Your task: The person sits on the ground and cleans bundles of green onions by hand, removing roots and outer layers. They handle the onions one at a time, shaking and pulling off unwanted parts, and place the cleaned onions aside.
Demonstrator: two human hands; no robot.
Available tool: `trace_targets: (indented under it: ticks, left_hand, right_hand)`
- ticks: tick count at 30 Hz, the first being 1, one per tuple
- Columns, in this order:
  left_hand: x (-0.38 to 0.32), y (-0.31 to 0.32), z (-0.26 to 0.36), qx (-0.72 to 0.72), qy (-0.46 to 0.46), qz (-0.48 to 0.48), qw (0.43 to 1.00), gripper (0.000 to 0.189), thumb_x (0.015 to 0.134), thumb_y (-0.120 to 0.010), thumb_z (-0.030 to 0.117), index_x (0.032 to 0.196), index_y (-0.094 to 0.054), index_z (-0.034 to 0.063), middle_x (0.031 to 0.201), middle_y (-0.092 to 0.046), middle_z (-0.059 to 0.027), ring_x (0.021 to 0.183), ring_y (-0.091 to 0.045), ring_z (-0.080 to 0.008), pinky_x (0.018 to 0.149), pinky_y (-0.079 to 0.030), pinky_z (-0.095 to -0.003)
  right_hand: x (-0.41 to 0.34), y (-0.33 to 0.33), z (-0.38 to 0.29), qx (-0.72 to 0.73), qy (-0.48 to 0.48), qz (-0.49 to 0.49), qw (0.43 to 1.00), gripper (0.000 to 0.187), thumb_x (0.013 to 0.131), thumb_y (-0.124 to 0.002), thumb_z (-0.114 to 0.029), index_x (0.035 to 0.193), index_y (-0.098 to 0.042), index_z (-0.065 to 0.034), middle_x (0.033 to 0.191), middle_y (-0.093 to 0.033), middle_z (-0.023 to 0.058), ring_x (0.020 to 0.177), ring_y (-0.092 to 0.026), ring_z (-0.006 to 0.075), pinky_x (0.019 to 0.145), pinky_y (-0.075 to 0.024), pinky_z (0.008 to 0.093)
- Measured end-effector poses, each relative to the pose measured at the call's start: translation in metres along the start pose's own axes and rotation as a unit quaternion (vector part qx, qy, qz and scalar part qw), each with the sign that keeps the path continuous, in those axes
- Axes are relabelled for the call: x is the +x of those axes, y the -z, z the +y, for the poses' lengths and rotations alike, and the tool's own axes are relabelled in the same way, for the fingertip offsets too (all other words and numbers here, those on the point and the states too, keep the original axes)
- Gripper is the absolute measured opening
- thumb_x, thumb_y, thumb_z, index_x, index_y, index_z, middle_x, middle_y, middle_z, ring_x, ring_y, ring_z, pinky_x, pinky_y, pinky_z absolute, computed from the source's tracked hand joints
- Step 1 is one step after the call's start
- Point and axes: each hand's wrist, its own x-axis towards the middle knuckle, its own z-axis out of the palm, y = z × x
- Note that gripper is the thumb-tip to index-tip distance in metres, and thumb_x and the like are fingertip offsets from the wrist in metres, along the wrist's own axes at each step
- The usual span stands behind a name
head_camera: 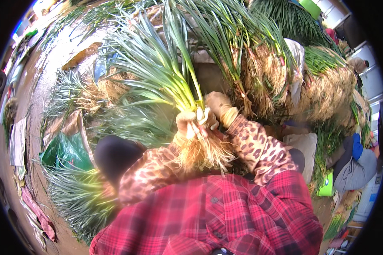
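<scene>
My left hand [182, 123], in a pale tan glove, is closed around the lower stems of a bunch of rooted allium greens [185, 92], which look like green garlic. The long flat leaves fan up and away from me. Whitish and reddish stem bases show at the grip, and the stringy roots [207, 153] hang towards my lap. On the other side of the bunch, my right hand [217, 106], also gloved, presses against the stem bases with curled fingers. Some of its fingers are hidden by the stems.
Rooted greens [255, 67] are heaped ahead to the right, beside another root-out stack [328, 91]. More greens [79, 197] lie at my left, near a green plastic bag [67, 151]. A person in grey [356, 172] is at the right. Wet ground [35, 105] runs along the left.
</scene>
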Motion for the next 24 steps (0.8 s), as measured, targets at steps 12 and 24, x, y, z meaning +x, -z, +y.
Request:
trace_targets:
  ticks: [12,24]
  left_hand:
    - [0.017,-0.014,0.020,0.012,-0.064,-0.115,0.991,0.038,0.088,-0.046,0.014,0.124,-0.041,0.0042,0.109,-0.052,-0.0164,0.087,-0.056,-0.0240,0.078,-0.046,-0.0407]
    - [0.010,0.036,0.020,0.130,-0.072,0.076,0.986,0.033,0.083,-0.056,0.020,0.110,-0.048,0.0020,0.084,-0.057,-0.0043,0.088,-0.055,-0.0203,0.087,-0.044,-0.0401]
  right_hand:
    - [-0.077,0.069,0.071,0.102,-0.066,0.228,0.966,0.012,0.084,-0.064,-0.014,0.090,-0.068,-0.0044,0.082,-0.067,0.0038,0.076,-0.060,0.0147,0.072,-0.0486,0.0288]
    - [-0.058,0.060,0.095,0.238,-0.053,0.012,0.970,0.025,0.081,-0.069,-0.016,0.102,-0.066,-0.0029,0.094,-0.067,0.0058,0.084,-0.062,0.0121,0.074,-0.0496,0.0244]
